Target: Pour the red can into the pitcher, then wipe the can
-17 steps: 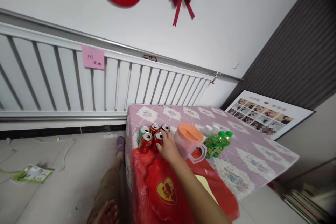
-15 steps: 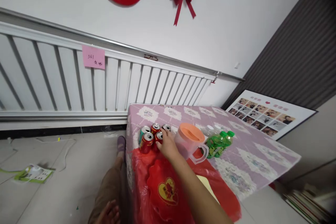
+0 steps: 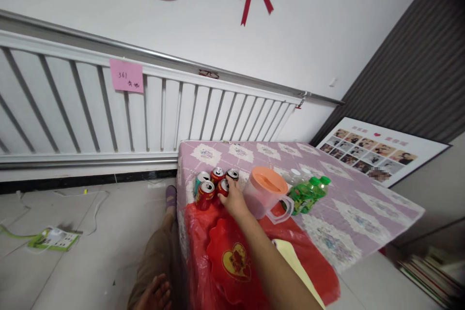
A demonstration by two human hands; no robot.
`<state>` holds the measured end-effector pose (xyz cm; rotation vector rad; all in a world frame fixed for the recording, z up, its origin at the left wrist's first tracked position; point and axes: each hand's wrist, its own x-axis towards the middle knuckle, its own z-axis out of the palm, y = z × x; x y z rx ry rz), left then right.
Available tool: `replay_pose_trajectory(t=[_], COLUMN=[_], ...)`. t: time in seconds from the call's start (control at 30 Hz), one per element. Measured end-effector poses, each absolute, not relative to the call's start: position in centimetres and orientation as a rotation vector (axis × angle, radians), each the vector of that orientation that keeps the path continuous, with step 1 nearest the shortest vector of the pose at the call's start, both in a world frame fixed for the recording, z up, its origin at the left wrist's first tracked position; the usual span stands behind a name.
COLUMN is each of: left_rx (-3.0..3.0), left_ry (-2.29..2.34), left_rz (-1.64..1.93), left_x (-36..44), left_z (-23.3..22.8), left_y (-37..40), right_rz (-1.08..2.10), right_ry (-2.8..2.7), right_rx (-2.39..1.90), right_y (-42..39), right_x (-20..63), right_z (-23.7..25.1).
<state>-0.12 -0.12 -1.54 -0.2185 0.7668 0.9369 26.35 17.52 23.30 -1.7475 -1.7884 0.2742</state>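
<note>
Little has shifted since the earlier frame: the right hand stays on the same red can, only the view has drifted a touch, so the table sits slightly higher and to the right.

Nearest, at the bottom edge of the view, the left hand rests on the person's thigh, fingers loosely spread and holding nothing. Beside it the red plastic bag with a gold heart print drapes over the near-left corner of the table, and a pale yellow sheet lies partly over it toward the near edge.

Farther along, the right forearm crosses the bag and its fingers curl around the red can from the right; the grip looks closed on it, though the fingertips are hidden behind the can. That can stands upright near the left edge, in a tight cluster with another red can, a teal can, and two more cans behind. Just right of the hand stands a clear pitcher with an orange lid, then two green bottles lying on their sides. Beyond the far edge, a white slatted panel carries a pink note.
</note>
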Motion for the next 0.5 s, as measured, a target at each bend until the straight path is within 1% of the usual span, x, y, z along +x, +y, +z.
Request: replay_pose_trajectory(t=[0.17,0.3,0.5], left_rx=[-0.198,-0.138,-0.077], left_ry=[0.850,0.871,0.892], left_rz=[0.979,0.990,0.988], left_x=[0.3,0.6,0.8], left_z=[0.4,1.5,2.0], left_y=[-0.5,-0.8,-1.1], right_rz=[0.240,0.281,0.398], right_ry=[-1.791,-1.815,-1.858], right_rx=[-1.638,-1.606,-1.634], right_y=[14.4,10.7,4.7], right_x=[27.3,28.9,30.0], right_z=[26.2,27.8,26.6])
